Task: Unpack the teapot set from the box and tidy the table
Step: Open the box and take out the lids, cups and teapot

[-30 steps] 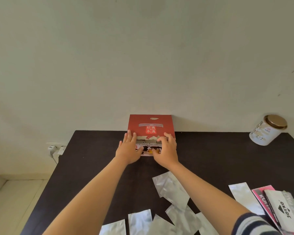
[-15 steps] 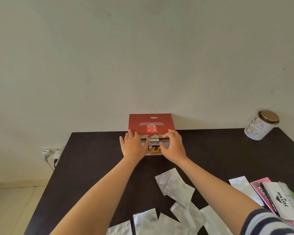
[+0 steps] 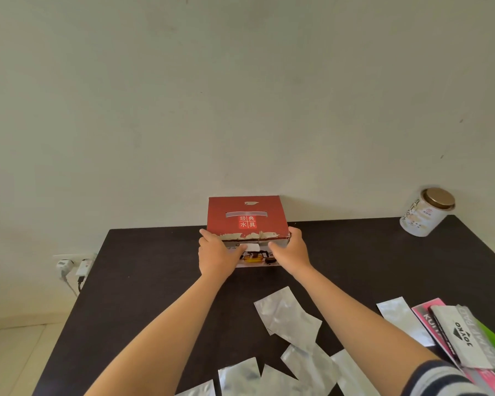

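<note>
A red teapot-set box [image 3: 246,217] with white Chinese characters stands at the far middle of the dark table [image 3: 143,281], against the wall. Its front face shows a picture of a teapot. My left hand [image 3: 216,254] grips the box's front left corner, fingers over the top edge. My right hand [image 3: 290,250] grips the front right corner the same way. The box's top flap has a torn front edge and looks shut. Nothing of the teapot set itself is visible.
Several silver foil pouches [image 3: 287,312] lie scattered on the near half of the table. A stack of pink, grey and green packets [image 3: 466,335] sits at the near right. A white tin with a gold lid [image 3: 425,212] stands at the far right. Wall plugs [image 3: 75,265] hang left of the table.
Both hands have slid apart from the middle of the box's front to its front corners. The view has tilted slightly, with the box a little nearer.
</note>
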Tool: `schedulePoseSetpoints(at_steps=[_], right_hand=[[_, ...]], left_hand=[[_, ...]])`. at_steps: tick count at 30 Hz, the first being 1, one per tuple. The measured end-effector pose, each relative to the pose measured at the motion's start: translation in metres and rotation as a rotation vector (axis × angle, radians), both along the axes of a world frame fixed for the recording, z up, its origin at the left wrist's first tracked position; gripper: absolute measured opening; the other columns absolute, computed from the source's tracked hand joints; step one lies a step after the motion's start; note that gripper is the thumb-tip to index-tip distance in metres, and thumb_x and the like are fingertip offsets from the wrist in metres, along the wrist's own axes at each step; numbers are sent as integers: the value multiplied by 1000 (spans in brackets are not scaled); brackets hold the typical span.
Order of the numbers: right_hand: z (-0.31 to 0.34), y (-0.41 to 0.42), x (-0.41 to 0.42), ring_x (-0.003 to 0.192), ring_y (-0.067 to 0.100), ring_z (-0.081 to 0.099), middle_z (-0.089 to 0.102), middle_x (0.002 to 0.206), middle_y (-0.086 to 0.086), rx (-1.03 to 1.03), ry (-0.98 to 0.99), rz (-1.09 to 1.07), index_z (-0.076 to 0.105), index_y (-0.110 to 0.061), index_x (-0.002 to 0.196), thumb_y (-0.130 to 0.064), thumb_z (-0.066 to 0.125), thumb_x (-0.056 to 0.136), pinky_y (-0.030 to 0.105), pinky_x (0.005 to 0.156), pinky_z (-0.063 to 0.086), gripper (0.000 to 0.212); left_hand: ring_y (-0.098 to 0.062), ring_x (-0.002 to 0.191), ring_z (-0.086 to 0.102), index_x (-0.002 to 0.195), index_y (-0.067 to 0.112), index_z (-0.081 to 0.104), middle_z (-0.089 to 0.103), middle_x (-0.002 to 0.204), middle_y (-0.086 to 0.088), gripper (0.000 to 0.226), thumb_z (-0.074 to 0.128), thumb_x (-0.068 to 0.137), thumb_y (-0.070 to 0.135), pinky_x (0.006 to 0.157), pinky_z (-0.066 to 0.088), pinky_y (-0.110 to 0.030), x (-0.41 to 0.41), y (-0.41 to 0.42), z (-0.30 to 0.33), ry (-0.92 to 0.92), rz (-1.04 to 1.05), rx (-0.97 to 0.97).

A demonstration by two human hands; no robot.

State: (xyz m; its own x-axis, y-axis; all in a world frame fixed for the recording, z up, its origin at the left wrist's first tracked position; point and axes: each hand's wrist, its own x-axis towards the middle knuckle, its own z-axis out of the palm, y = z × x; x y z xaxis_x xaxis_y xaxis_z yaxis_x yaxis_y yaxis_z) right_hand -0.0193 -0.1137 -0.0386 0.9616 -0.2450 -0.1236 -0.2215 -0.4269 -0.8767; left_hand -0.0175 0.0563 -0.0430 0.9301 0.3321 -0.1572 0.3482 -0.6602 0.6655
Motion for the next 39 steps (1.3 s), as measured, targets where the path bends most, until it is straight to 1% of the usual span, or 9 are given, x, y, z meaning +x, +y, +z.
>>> schedulePoseSetpoints(at_steps=[4, 9, 15, 19, 26, 31, 33, 35, 39], right_hand=[[-2, -4, -13, 98, 7, 51, 49, 108, -7, 4, -12, 20, 41, -17, 126, -18, 69, 85, 20, 76, 45, 50], [-2, -8, -32, 101, 8, 53, 50, 109, -6, 20, -6, 59, 40, -18, 121, -19, 69, 86, 19, 75, 48, 46], [5, -12, -50, 106, 11, 55, 53, 113, -4, 25, -49, 144, 37, -20, 121, -19, 69, 85, 26, 84, 52, 48], [22, -12, -45, 111, 9, 49, 50, 119, -5, 2, -160, 158, 37, -19, 125, -17, 68, 85, 26, 91, 46, 51], [50, -6, -13, 134, 16, 37, 44, 140, 1, 47, -293, 144, 33, -16, 135, -18, 68, 86, 26, 101, 35, 60], [56, 0, 18, 134, 5, 31, 36, 146, -8, 53, -362, 178, 27, -26, 142, -19, 68, 87, 23, 102, 31, 70], [50, 3, 33, 133, 1, 30, 34, 149, -9, -11, -359, 201, 25, -27, 146, -25, 68, 87, 24, 106, 32, 73], [39, 4, 47, 143, 8, 22, 23, 157, -6, -97, -299, 219, 15, -26, 151, -34, 66, 88, 33, 114, 27, 82], [16, 8, 63, 147, 15, 7, -2, 162, -1, -264, -172, 273, 0, -21, 154, -43, 57, 92, 27, 113, 13, 87]], left_hand=[[-32, 130, 40, 148, 5, 5, 35, 141, -15, 119, 79, 67, 51, 100, 43, -45, -11, 2, 2, 4, 22, -34], [-28, 117, 52, 135, 11, 26, 44, 129, -11, 94, 80, 67, 47, 91, 50, -43, -31, 9, 7, 1, 30, -64], [-25, 108, 57, 130, 14, 33, 53, 121, -7, 86, 79, 67, 50, 85, 54, -43, -44, 28, 12, -41, -6, -91], [-22, 110, 55, 130, 15, 39, 53, 121, -4, 78, 74, 71, 52, 86, 51, -37, -38, 37, 29, -160, -58, -96], [-20, 130, 41, 144, 14, 23, 41, 143, -1, 85, 71, 80, 42, 101, 39, -32, -20, 38, 61, -360, -165, -228], [0, 117, 37, 146, 27, 17, 35, 131, 21, 83, 70, 82, 35, 94, 35, -19, 5, 39, 68, -451, -301, -245], [-6, 118, 42, 148, 30, 8, 39, 138, 15, 90, 68, 83, 40, 95, 39, -24, 18, 42, 65, -432, -337, -202], [-17, 125, 45, 149, 33, 1, 38, 147, 7, 94, 65, 81, 50, 98, 42, -33, 34, 47, 60, -390, -350, -141], [-26, 137, 35, 150, 29, -4, 18, 158, 2, 93, 57, 85, 54, 104, 38, -39, 55, 54, 50, -288, -396, -33]])
